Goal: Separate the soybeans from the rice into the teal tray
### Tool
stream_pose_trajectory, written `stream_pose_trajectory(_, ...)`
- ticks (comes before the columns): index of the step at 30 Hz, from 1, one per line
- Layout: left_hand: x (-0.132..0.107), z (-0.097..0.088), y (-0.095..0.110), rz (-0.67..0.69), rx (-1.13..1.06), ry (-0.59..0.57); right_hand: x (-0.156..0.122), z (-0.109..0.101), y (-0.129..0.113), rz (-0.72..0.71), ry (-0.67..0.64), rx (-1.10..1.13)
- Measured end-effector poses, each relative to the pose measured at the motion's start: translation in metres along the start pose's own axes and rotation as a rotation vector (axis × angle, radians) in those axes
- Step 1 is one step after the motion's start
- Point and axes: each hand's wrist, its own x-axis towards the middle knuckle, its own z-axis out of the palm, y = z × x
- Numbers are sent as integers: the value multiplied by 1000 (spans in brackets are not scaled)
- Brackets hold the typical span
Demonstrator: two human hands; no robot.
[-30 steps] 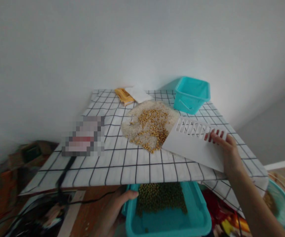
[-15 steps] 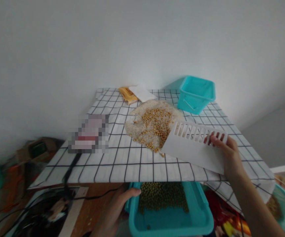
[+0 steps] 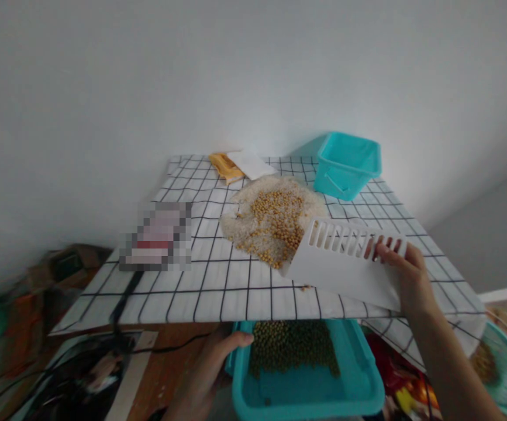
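My left hand (image 3: 218, 356) is closed on the left rim of a teal plastic basin (image 3: 310, 403), held under the table's front edge. Small green beans (image 3: 295, 348) lie in the basin, with yellowish ones among them at the left. My right hand (image 3: 411, 275) grips the right end of a white slotted plastic board (image 3: 345, 266), fingers through its slots. The board stands tilted on the cloth, its left end touching a pile of yellow soybeans (image 3: 275, 210) and pale rice-like grains (image 3: 253, 234). A few loose beans (image 3: 306, 287) sit in front of the board.
A teal bucket (image 3: 347, 166) stands at the back right of the checked tablecloth (image 3: 218, 298). Behind the pile lie a yellow packet (image 3: 226, 168) and a white sheet (image 3: 251, 164). A blurred-out flat object (image 3: 159, 237) with a cable is at left. Another basin (image 3: 505, 374) sits at lower right.
The white board has shifted slightly, its left end a little nearer the front. Some loose beans now show in front of its lower edge. My left hand keeps its hold on the basin.
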Motion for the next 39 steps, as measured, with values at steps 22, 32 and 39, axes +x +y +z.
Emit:
stream_pose_trajectory(22,-3,7,-1,-60,-1,25,1,-2,-2,25,50,50)
stream_pose_trajectory(32,1,2,-4,-60,-13,8,-2,-4,-2,16,77,47)
stream_pose_trajectory(39,2,2,-7,-31,2,-12,-1,0,0,69,46,75)
